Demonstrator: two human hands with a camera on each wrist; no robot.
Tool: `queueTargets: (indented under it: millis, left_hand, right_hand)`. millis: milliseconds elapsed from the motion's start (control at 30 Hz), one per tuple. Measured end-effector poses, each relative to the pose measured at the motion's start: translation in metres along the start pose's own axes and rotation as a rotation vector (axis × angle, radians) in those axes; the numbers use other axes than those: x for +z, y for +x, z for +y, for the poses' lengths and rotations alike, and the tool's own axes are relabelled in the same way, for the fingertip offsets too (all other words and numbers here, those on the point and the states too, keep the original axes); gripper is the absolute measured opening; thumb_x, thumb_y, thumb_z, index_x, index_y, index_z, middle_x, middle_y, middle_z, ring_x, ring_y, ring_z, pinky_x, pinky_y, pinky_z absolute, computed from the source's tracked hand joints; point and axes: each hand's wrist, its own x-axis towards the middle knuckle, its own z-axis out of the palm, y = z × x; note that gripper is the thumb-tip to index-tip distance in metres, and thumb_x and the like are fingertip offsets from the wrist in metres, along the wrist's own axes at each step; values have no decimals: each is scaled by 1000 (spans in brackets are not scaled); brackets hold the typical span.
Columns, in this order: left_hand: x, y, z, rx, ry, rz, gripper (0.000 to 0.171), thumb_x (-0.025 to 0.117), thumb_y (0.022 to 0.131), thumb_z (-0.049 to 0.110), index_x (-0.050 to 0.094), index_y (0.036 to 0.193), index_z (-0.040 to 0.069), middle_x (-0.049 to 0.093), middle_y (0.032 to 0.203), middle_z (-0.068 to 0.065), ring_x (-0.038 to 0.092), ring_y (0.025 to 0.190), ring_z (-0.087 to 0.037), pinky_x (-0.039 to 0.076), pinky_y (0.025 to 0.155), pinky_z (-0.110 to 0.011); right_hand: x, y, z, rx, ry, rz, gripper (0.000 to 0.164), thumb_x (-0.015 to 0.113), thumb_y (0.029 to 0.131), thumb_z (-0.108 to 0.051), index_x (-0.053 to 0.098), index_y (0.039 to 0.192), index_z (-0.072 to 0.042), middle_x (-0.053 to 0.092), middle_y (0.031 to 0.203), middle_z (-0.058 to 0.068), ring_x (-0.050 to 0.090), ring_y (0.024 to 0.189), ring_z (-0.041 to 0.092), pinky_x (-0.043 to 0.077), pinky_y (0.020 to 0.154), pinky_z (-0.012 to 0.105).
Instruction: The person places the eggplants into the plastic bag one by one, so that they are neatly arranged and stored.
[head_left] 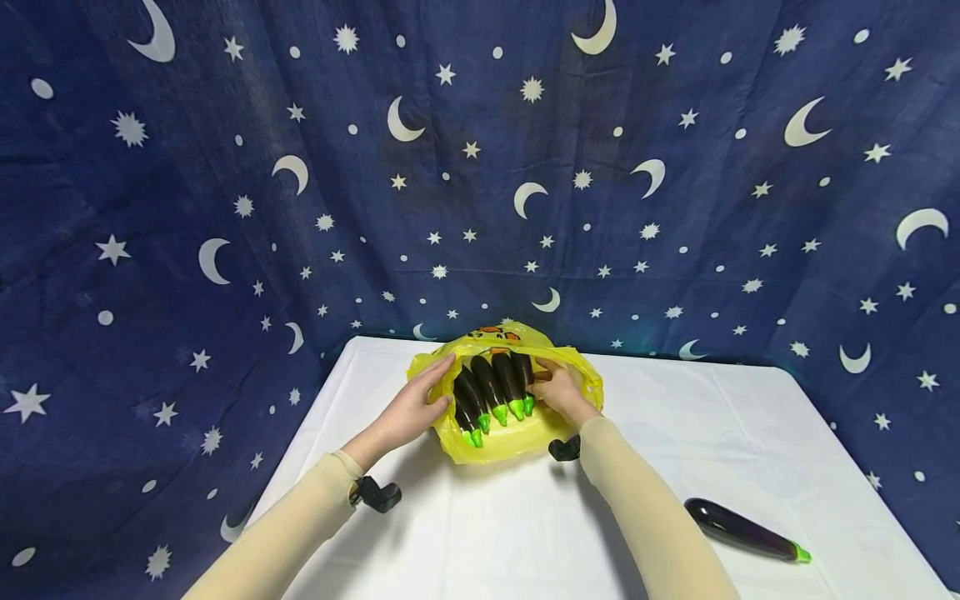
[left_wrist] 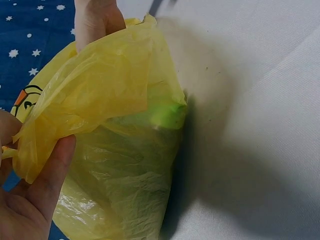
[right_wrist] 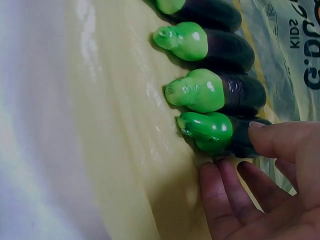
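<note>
A yellow plastic bag (head_left: pixel 517 439) lies on its side with its mouth toward me. Several dark eggplants (head_left: pixel 489 387) with bright green stem ends lie side by side in it, stems facing the mouth. My left hand (head_left: pixel 405 412) pinches the left edge of the mouth; the left wrist view has thumb and fingers on either side of the crumpled plastic (left_wrist: pixel 95 95). Reaching into the bag, my right hand (head_left: pixel 561 393) holds the rightmost eggplant (right_wrist: pixel 242 137). Its thumb lies on top, just behind the green cap, and the other fingers are along the near side.
Another eggplant (head_left: pixel 738 527) lies alone on the white-covered table (head_left: pixel 465 533), to the right of my right forearm. A dark blue curtain (head_left: pixel 480 208) with moons and stars hangs behind the table and along its sides. Each wrist carries a black camera mount (head_left: pixel 378 495).
</note>
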Motion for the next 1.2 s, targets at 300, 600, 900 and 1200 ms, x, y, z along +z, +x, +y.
queueTargets:
  millis: [300, 600, 900, 1200]
  left_hand:
    - [1, 0, 0, -19, 3, -1, 70, 62, 100, 10, 30, 162, 13, 30, 166, -7, 28, 151, -25, 27, 121, -46]
    - [2, -1, -1, -16, 21, 2, 70, 62, 100, 11, 30, 162, 13, 29, 166, -8, 27, 152, -27, 27, 121, -48]
    - [3, -2, -2, -11, 17, -1, 70, 62, 100, 12, 30, 162, 13, 29, 166, -11, 26, 152, -28, 26, 121, -49]
    - [3, -1, -2, -14, 19, -1, 70, 62, 101, 11, 30, 162, 13, 28, 166, -8, 26, 152, -27, 25, 121, -48]
  right_hand:
    - [-7, -16, -6, -64, -174, -34, 75, 70, 91, 0, 36, 158, -3, 49, 147, 29, 51, 132, 41, 53, 97, 52]
    - [-17, -36, -9, -121, -249, -117, 74, 71, 91, -4, 37, 157, -3, 49, 148, 27, 48, 136, 44, 50, 102, 55]
    - [-32, -53, -7, -149, -249, -208, 75, 71, 91, -7, 36, 158, -4, 46, 152, 25, 48, 136, 44, 49, 104, 53]
    - [-62, -69, -6, -155, -219, -265, 75, 73, 93, -12, 37, 159, -9, 48, 150, 25, 51, 131, 44, 52, 100, 48]
